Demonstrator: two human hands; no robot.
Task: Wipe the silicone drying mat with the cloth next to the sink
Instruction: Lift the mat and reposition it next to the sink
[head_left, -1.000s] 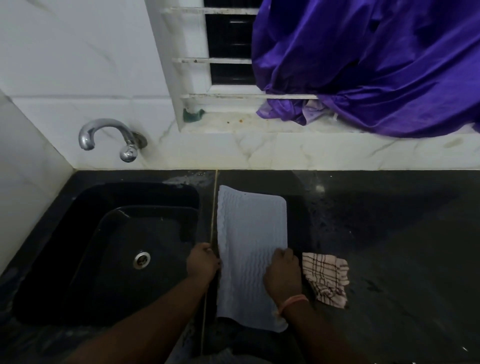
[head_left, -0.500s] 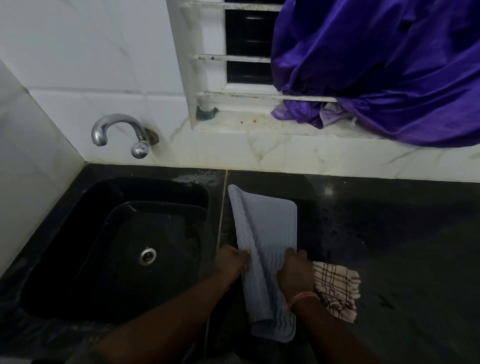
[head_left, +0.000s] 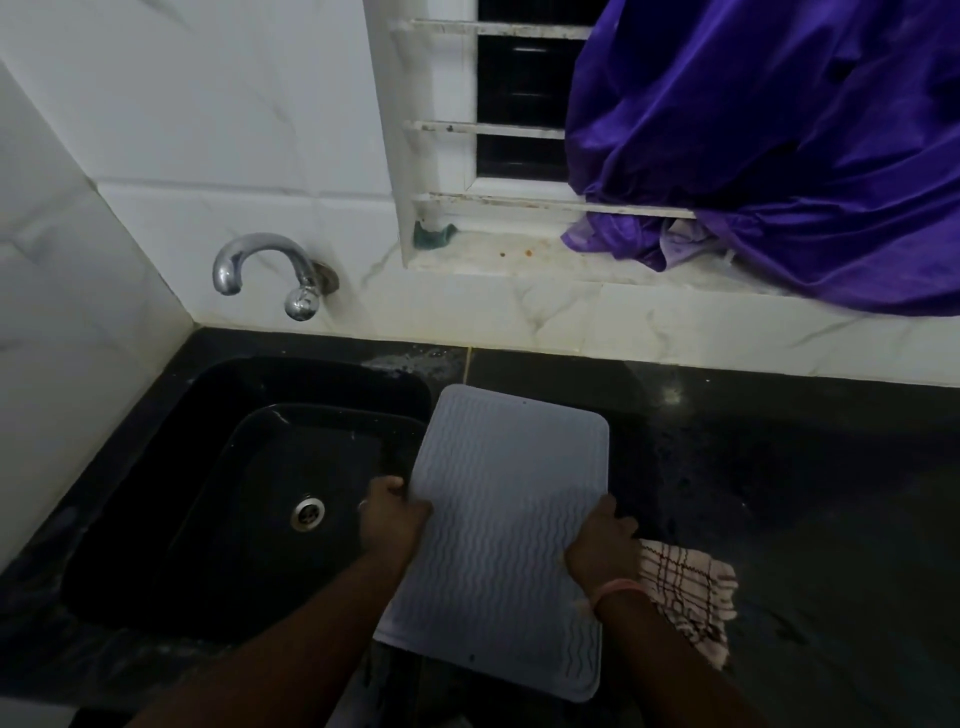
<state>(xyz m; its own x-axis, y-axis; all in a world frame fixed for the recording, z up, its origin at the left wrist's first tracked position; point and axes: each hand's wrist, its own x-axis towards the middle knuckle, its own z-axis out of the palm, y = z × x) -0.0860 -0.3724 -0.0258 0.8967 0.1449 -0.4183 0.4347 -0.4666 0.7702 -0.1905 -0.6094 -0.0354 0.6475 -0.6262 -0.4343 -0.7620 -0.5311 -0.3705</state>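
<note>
While both hands hold the mat (head_left: 498, 525) by its long edges, it hangs between them over the seam where the sink (head_left: 156, 519) meets the counter (head_left: 779, 493). The left hand (head_left: 392, 519) curls round the sink-side edge at about mid-length; the right hand (head_left: 602, 545) grasps the opposite edge, slightly nearer the person. Beyond the grips the far end reaches toward the wall, and the near end droops past the wrists. It looks light, soft and floppy, so it would likely sag or fold wherever it is not supported, and a damp surface could be slippery. Holding the two long edges seems the right way to keep it spread. Just outside the right grip, partly hidden by the wrist, lies the checked cloth (head_left: 691, 597), untouched, so wiping has not begun.
</note>
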